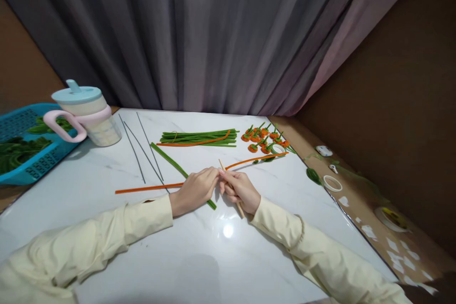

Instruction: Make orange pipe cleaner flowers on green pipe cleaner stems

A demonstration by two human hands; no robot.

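My left hand is closed, its fingertips pinching an orange pipe cleaner whose one end runs out to the left. Beyond my fingers, an orange length extends to the right; the join between them is hidden. My right hand is wrapped round a thin wooden stick, which slants through the fist, and both hands' fingertips meet near its upper part. A green pipe cleaner strip passes beneath my left hand. Dark thin wires lie to the left.
Behind my hands lie a bundle of green pipe cleaners and several small orange flowers. At left stand a lidded cup and a blue basket with greenery. A white tape roll and paper scraps lie at right.
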